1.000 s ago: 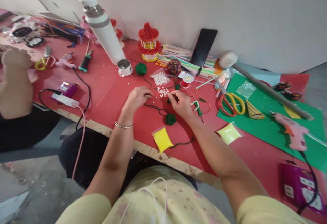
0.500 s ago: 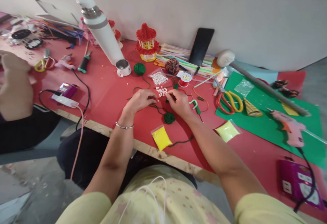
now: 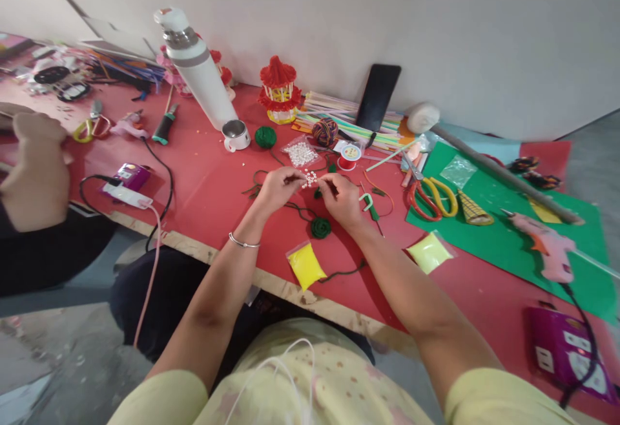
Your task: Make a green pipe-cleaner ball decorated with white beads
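Observation:
Loose white pearl beads (image 3: 309, 178) lie in a small pile on the red tabletop, between my two hands. My left hand (image 3: 283, 186) is at the pile's left side, thumb and fingertips pinched together; whatever is between them is too small to make out. On the right side of the pile, my right hand (image 3: 340, 195) also has its fingers pinched, and their tips hide what they may hold. A bag of white beads (image 3: 299, 152) lies just behind. Nearer me is a dark green yarn coil (image 3: 320, 227), with dark green yarn trailing from it beneath my hands.
A white flask (image 3: 201, 76) and steel-lined cup (image 3: 236, 134) stand at the back left. To the right lie scissors (image 3: 438, 196), a glue gun (image 3: 545, 244) and green sheet (image 3: 513, 263). A yellow packet (image 3: 306, 266) is near the front edge. Another person's arm (image 3: 39, 173) rests at far left.
My left hand has moved right and slightly up, closer to the bead pile and my right hand. Its fingers have come together in a pinch. The right hand is nearly unchanged.

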{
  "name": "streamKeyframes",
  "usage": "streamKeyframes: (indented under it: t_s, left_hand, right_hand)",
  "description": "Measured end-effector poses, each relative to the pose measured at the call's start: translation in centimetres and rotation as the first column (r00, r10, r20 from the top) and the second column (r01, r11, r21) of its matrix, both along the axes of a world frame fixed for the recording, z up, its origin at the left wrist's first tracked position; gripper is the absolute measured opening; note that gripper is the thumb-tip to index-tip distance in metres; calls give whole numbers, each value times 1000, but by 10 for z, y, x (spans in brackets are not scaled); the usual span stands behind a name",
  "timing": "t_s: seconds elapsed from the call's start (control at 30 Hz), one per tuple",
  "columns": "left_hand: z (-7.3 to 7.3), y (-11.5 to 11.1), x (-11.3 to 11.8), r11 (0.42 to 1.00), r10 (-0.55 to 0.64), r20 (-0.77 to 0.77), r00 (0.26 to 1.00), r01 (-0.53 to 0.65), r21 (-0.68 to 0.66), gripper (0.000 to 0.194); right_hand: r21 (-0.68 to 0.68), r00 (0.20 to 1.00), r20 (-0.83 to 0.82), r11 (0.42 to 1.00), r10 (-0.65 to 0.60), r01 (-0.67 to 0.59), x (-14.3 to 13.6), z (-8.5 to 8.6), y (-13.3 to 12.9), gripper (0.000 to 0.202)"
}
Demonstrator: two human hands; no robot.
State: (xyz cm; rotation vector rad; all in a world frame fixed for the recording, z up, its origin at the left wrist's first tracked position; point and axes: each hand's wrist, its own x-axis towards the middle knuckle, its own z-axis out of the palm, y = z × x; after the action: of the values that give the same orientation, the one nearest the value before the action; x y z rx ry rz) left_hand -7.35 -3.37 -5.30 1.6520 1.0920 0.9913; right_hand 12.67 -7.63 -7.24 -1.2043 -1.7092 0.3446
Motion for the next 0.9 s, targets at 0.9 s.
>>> streamKeyframes:
  t_s: [0.9]
  left_hand:
    - [7,-2,-1,837,133,553,822,205,-507,39]
  right_hand:
    - [-17,998,-65,1000,4,-5,-10,7,-8,29]
